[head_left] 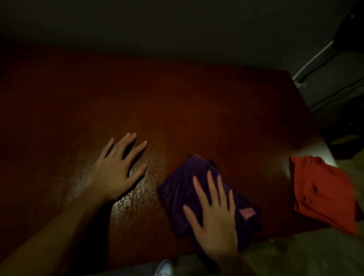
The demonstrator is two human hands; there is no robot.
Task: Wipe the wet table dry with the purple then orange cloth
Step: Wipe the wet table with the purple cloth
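A dark red-brown table (179,107) fills the view, with shiny water droplets (143,184) near its front middle. The purple cloth (179,193) lies bunched near the front edge. My right hand (212,213) lies flat on top of it, fingers spread, pressing it to the table. To the left of the cloth, my left hand (118,168) rests flat on the wet surface with fingers apart, holding nothing. The orange cloth (321,190) lies at the table's right front corner, partly hanging over the edge.
The room is dim. A wall runs behind the table. Right of the table stand dark furniture and a white cable (311,60). A white shoe (163,274) shows on the floor below the front edge.
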